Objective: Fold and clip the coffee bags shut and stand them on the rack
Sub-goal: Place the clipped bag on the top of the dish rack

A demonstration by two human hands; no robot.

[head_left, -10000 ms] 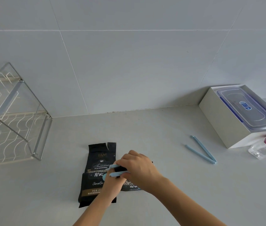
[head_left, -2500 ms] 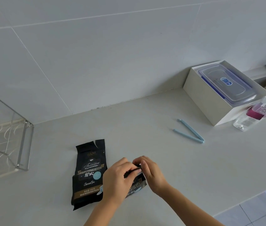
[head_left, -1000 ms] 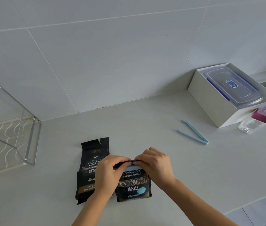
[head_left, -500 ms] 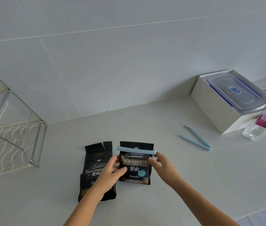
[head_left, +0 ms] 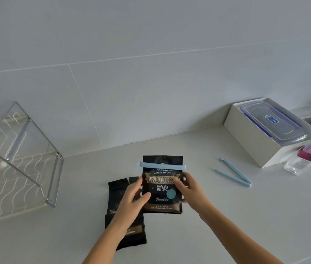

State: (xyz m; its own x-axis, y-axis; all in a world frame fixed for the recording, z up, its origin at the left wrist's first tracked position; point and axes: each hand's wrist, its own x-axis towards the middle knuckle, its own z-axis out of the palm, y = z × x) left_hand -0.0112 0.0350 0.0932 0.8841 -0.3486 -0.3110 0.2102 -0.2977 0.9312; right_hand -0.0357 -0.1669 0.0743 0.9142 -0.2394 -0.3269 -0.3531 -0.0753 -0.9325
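Black glossy foil coffee bag (head_left: 161, 189), sealed by a slim pale-blue plastic clip bar (head_left: 161, 166), is held between left hand (head_left: 131, 201) and right hand (head_left: 190, 189) above the matte grey countertop (head_left: 246, 216); wire rack (head_left: 17, 164) stands left.

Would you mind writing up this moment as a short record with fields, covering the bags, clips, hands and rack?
clipped bag: held upright between both hands, blue clip shut across its top
second bag: flat on the counter, top torn open, no clip
spare clip: open in a V, lying on the counter right of the bags
left hand: on the clipped bag's left edge
right hand: on its right edge
rack: far left, no bags on it
step left: stand clipped bag on rack, then clip second bag
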